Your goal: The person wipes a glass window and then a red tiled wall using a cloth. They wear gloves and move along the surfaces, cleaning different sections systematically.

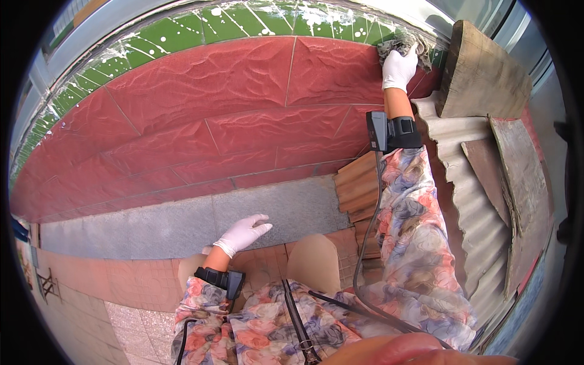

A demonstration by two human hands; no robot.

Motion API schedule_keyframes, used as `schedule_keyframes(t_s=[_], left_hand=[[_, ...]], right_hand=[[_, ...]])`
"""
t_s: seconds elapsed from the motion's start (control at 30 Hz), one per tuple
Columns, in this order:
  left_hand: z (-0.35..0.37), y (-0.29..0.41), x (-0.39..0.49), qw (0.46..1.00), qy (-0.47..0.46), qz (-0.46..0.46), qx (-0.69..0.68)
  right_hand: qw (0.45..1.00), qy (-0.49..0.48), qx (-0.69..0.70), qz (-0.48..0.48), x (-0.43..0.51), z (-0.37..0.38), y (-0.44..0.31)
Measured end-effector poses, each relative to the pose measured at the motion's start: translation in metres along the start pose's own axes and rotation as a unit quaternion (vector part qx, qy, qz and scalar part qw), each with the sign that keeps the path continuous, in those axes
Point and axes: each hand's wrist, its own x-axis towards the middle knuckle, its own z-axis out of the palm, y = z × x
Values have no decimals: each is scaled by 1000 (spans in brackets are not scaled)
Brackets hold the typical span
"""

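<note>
My right hand [399, 68], in a white glove, presses a crumpled grey rag [405, 45] against the right end of the green tile ledge [246, 20]. White splashes and streaks mark much of that ledge. Below it runs a wall of rough red stone-like tiles [246, 77]. My left hand [244, 233], gloved too, hangs above the grey paving near my knees, its fingers apart and nothing in it.
A thick wooden board [486, 73] stands right beside the rag. Corrugated sheets [449, 146] and weathered planks [524, 173] lean along my right side. Orange-brown ridged pieces [360, 187] lie at the wall's foot. A cable [365, 242] hangs from my right wrist device.
</note>
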Motion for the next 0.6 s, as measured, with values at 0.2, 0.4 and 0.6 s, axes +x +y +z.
schedule_keyframes(t_s=[0.2, 0.4, 0.6], left_hand=[[3, 2, 3, 999, -4, 1, 38], [-2, -2, -9, 1000, 7, 1, 27], [-13, -3, -24, 998, 39, 18, 51]], right_hand=[[960, -158, -3, -230, -131, 10, -94], [973, -51, 210, -78, -109, -3, -71], [997, 23, 65, 20, -68, 22, -52]])
